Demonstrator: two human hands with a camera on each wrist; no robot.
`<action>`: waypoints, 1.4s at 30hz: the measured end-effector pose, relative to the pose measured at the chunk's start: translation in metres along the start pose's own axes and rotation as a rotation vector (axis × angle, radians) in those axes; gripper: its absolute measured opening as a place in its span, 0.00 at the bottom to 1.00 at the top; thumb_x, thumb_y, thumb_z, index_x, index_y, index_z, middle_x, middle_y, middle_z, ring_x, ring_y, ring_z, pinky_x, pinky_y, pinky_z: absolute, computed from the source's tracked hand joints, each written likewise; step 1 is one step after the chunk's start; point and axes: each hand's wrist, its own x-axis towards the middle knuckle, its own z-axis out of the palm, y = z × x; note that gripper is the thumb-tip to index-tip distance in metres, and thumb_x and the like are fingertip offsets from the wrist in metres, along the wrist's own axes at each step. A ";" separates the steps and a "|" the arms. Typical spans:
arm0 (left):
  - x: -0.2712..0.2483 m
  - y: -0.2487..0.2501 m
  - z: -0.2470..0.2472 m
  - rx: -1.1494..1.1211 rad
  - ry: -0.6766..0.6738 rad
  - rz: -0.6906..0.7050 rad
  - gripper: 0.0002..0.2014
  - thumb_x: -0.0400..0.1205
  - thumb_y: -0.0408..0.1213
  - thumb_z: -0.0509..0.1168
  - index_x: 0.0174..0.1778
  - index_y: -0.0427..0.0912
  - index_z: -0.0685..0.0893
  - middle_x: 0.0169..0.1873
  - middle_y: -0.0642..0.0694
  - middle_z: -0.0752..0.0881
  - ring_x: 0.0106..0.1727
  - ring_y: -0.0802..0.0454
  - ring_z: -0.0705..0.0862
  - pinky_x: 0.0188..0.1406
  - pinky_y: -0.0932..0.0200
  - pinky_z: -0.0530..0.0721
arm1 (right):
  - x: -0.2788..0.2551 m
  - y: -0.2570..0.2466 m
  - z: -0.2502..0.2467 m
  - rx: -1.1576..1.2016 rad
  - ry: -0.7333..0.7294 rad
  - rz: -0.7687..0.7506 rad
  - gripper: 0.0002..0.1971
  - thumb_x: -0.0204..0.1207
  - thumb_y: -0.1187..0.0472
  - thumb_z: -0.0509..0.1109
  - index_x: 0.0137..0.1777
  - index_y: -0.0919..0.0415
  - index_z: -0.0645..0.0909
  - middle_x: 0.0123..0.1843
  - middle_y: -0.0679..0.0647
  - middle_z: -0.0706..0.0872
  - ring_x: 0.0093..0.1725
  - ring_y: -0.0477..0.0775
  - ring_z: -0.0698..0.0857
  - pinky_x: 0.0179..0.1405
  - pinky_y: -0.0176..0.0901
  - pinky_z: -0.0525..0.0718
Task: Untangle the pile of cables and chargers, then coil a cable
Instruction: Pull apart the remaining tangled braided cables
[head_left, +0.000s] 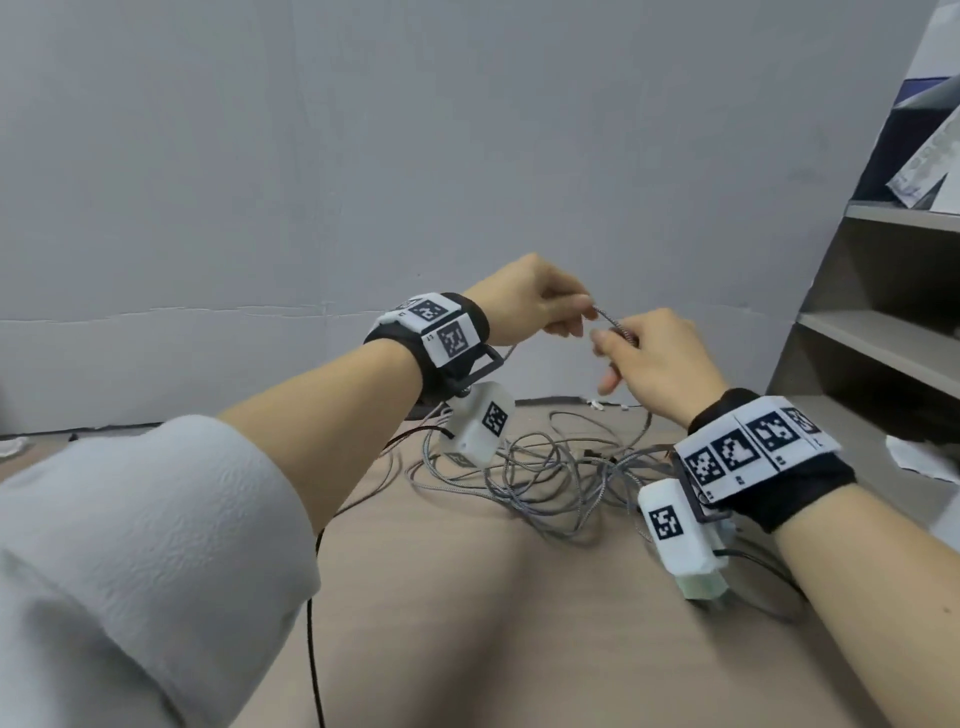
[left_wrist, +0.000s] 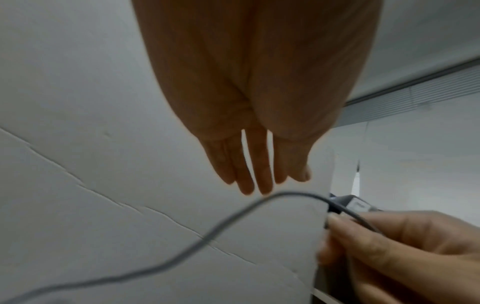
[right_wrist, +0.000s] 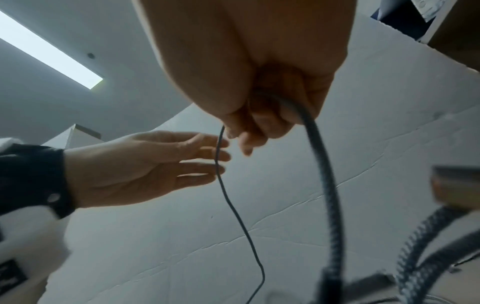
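Observation:
A tangled pile of grey braided cables (head_left: 545, 462) lies on the wooden table (head_left: 467, 623). Above it my right hand (head_left: 649, 358) grips one braided cable (head_left: 615, 326) in curled fingers; the right wrist view shows the cable (right_wrist: 324, 164) dropping out of that fist (right_wrist: 259, 123). In the left wrist view its metal plug (left_wrist: 355, 203) sticks out by the right hand (left_wrist: 402, 246). My left hand (head_left: 550, 306) sits just left of it. Its fingers (left_wrist: 257, 174) are straight, and the cable (left_wrist: 182, 255) runs past their tips. From the right wrist, the left hand (right_wrist: 155, 164) looks open behind a thin strand (right_wrist: 228, 201).
A grey wall stands close behind the table. A dark shelf unit (head_left: 883, 322) rises at the right with boxes (head_left: 930, 156) on top and white paper (head_left: 914, 457) at its foot. A black lead (head_left: 311, 623) runs along the table under my left forearm.

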 end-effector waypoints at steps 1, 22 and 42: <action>-0.006 -0.005 -0.007 0.016 0.027 -0.026 0.12 0.89 0.41 0.65 0.63 0.42 0.88 0.50 0.49 0.92 0.50 0.57 0.88 0.58 0.62 0.85 | 0.001 -0.001 0.002 0.036 0.021 0.005 0.15 0.87 0.50 0.65 0.49 0.58 0.88 0.29 0.49 0.87 0.38 0.52 0.87 0.36 0.38 0.76; -0.197 -0.112 -0.027 0.614 -0.311 -0.915 0.23 0.73 0.59 0.76 0.35 0.45 0.75 0.31 0.50 0.79 0.47 0.43 0.87 0.47 0.50 0.84 | 0.011 -0.077 0.043 0.016 -0.235 0.127 0.13 0.76 0.65 0.71 0.54 0.76 0.86 0.55 0.72 0.90 0.60 0.70 0.88 0.62 0.63 0.87; -0.239 -0.116 -0.085 -0.162 0.143 -0.927 0.10 0.86 0.34 0.63 0.50 0.31 0.88 0.46 0.33 0.93 0.33 0.46 0.84 0.34 0.55 0.83 | -0.058 -0.187 0.213 0.205 -0.786 -0.365 0.49 0.68 0.47 0.85 0.84 0.49 0.59 0.62 0.42 0.82 0.61 0.49 0.83 0.50 0.38 0.80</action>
